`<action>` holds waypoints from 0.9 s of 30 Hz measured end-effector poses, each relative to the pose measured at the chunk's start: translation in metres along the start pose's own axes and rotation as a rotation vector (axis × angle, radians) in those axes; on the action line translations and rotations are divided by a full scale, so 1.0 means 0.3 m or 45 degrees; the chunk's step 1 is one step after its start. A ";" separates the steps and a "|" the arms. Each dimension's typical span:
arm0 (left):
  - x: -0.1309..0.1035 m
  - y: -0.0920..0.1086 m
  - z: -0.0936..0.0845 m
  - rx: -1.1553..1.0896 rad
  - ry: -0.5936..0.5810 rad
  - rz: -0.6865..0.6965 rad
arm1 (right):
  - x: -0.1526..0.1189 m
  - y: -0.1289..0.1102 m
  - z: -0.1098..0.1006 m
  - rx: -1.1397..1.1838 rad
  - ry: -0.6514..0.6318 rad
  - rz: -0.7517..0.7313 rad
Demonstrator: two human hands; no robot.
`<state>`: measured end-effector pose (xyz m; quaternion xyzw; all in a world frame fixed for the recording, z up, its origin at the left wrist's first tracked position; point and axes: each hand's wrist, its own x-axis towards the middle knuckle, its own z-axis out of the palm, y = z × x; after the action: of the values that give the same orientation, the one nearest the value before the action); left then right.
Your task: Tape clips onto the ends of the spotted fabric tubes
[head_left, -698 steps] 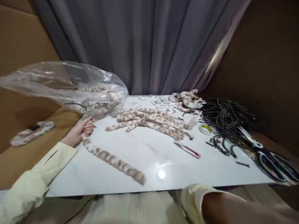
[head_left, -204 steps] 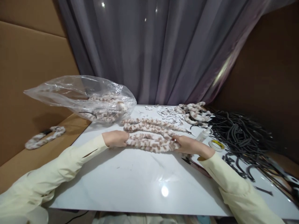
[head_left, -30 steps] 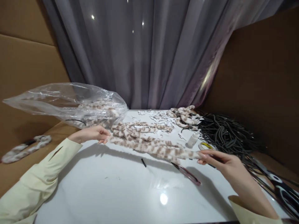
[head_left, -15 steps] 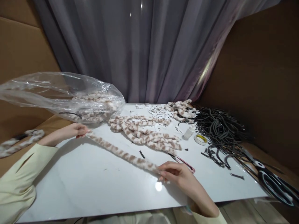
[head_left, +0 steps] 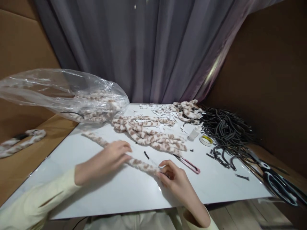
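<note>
1. We took the bundle of spotted strips [head_left: 144,138] on the white tabletop [head_left: 103,201] as the reference for all positions.
2. Left of the bundle and slightly behind, we noted a clear plastic bag [head_left: 43,80] containing more spotted pieces; well to the left, a looped plush piece [head_left: 19,147] lay on cardboard.
3. Behind the bundle, we observed thin scraps [head_left: 160,111]; behind and to its right, a pile of plush loops [head_left: 189,114].
4. Just right of the bundle, we located a small bottle [head_left: 194,132], then a tape roll [head_left: 205,143]; farther right, a heap of black cords [head_left: 225,126] and large scissors [head_left: 268,174].
5. Two obstructions lay close in: pink-handled snips [head_left: 190,164], tips beside the bundle's near right end, and a short black piece [head_left: 146,155] in front of it.
6. Our work item, a single plush strip [head_left: 142,166], ran diagonally in front of the bundle.
7. Our right hand [head_left: 160,171] pinched its near end between thumb and fingers.
8. Our left hand [head_left: 117,155] lay across its middle, fingers partly bent; blur prevented us from telling whether they gripped.
</note>
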<state>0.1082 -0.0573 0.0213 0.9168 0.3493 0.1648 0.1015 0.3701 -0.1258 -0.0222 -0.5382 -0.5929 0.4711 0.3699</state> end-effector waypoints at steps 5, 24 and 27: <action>0.105 0.205 0.139 -0.052 -0.225 0.312 | -0.031 0.002 -0.012 0.094 -0.125 -0.043; 0.113 0.181 0.220 -0.363 -0.014 0.302 | -0.056 0.015 -0.004 -0.138 -0.035 -0.213; 0.110 0.187 0.215 -0.248 0.077 0.309 | -0.053 0.013 0.001 -0.182 -0.016 -0.227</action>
<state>0.1896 -0.0809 -0.0139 0.9327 0.2214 0.2364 0.1586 0.3734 -0.1417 -0.0247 -0.5054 -0.6727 0.3963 0.3674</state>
